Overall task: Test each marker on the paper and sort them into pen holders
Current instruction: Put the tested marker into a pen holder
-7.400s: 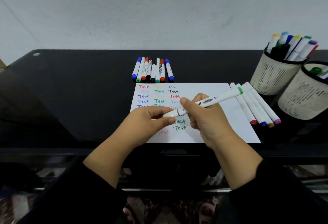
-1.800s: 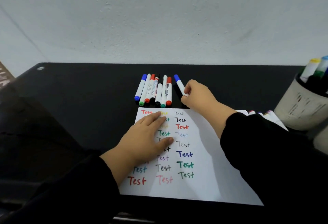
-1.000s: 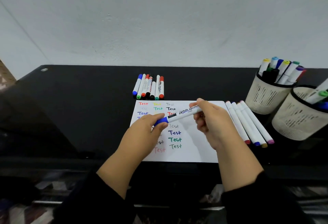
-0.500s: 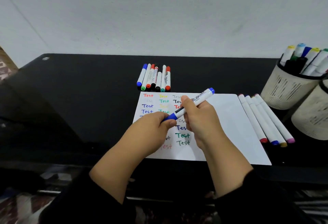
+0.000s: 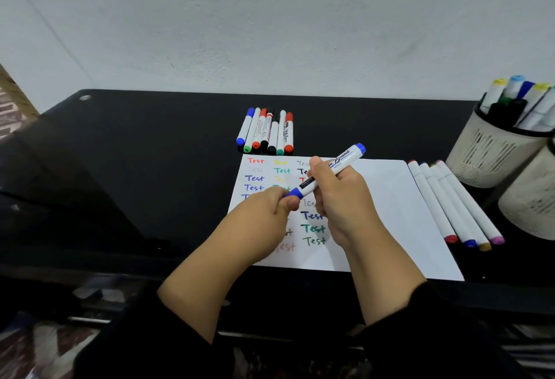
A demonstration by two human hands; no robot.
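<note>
— Where the black glass desk (image 5: 150, 168) meets the grey wall (image 5: 270, 33), what's counted?
— Seven markers (image 5: 265, 132) at twelve o'clock, four (image 5: 453, 201) and two pen holders (image 5: 492, 150) at three.
— Hands?
— Right hand (image 5: 342, 198) grips the blue whiteboard marker (image 5: 327, 173) over the paper (image 5: 396, 213); left hand (image 5: 264, 210) pinches its cap.

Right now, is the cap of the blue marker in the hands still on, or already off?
Still on. The blue cap sits against the blue marker barrel with no tip showing; the left hand pinches it, the right hand grips the barrel.
</note>
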